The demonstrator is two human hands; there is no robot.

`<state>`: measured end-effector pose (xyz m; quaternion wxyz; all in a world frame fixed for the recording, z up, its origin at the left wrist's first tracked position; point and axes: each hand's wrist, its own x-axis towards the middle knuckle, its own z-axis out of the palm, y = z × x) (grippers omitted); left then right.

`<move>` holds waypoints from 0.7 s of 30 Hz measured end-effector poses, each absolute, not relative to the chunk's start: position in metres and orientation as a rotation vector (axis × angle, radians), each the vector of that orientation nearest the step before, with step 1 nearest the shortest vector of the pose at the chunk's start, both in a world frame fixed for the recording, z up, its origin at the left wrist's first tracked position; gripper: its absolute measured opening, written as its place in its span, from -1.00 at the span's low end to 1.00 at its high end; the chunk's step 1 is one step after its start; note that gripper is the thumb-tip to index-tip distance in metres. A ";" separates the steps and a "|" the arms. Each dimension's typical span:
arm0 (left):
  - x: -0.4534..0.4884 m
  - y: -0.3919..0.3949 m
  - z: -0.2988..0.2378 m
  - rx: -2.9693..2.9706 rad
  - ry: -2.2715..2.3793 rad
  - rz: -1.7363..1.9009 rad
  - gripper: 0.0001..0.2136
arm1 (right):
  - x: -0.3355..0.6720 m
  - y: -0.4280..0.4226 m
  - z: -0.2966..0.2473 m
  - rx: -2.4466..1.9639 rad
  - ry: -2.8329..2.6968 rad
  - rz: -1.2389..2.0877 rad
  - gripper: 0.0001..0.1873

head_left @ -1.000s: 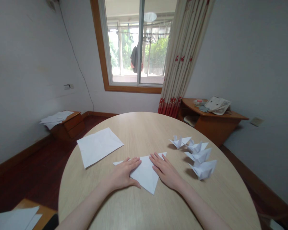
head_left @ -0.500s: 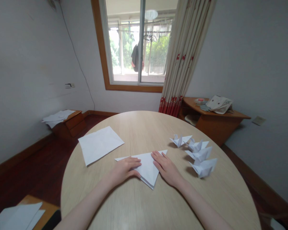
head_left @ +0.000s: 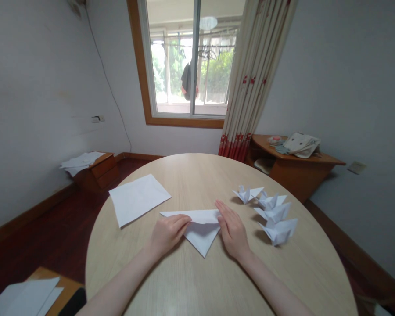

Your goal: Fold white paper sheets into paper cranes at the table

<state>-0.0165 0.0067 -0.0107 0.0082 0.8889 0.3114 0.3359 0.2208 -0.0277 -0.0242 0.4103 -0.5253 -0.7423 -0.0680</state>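
Head view shows us apparently mid-fold, left hand pinching the paper, right hand unclear in its grip, the next move likely needing an even crease.

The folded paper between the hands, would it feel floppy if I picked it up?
The folded paper would probably feel light, since it looks like thin paper. It may flop: its flap edge curves between the left hand and the right hand. It probably won't roll, because its pointed end looks flat on the table.
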 end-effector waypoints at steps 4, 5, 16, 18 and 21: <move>-0.016 0.005 -0.010 2.736 1.044 1.155 -0.73 | 0.217 -0.032 -0.016 -1.300 -1.773 -0.235 -0.53; -0.017 0.005 -0.009 2.716 1.034 1.166 -0.72 | 0.216 -0.033 -0.014 -1.290 -1.755 -0.251 -0.53; -0.016 0.004 -0.016 2.524 0.972 1.396 -0.65 | 0.208 -0.039 -0.009 -1.168 -1.784 -0.372 -0.64; -0.015 0.004 -0.016 2.519 0.960 1.460 -0.66 | 0.208 -0.037 -0.012 -1.158 -1.835 -0.372 -0.69; -0.014 0.003 -0.014 2.512 0.972 1.507 -0.67 | 0.210 -0.033 -0.019 -1.193 -1.921 -0.332 -0.76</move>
